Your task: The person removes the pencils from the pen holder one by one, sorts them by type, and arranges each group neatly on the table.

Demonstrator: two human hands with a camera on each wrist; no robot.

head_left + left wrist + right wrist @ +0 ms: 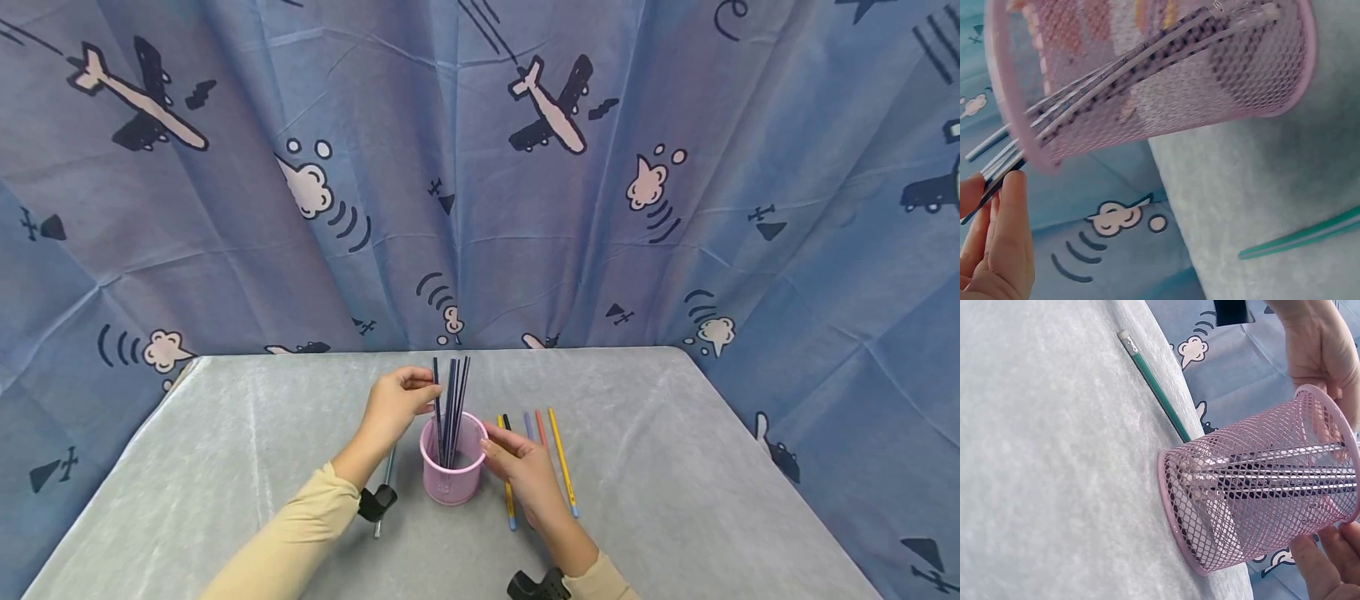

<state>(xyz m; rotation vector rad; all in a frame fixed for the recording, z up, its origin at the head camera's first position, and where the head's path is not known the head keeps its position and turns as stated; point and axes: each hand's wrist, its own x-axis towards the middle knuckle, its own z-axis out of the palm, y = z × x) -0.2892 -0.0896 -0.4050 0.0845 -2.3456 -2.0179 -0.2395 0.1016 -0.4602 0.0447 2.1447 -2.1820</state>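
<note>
A pink mesh pen holder (pixel 452 487) stands upright on the table with several dark pencils (pixel 454 396) leaning inside it. My left hand (pixel 396 406) is at its upper left and pinches the top of one dark pencil (pixel 436 375), whose lower part is inside the holder. Thumb and fingertips around that pencil also show in the left wrist view, with the other pencils close by. At the holder's right side, my right hand (pixel 528 473) grips it near the rim, thumb on the near side. Seen from the right wrist, its fingers (pixel 1316 565) touch the mesh wall.
A green pencil (pixel 1159 397) lies left of the holder, partly beneath my left wrist. Right of it lie a yellow pencil (pixel 564 471), a red one (pixel 541 427), a purple one (pixel 528 425) and others partly covered by my right hand. A patterned curtain (pixel 480 208) hangs behind the table (pixel 675 500).
</note>
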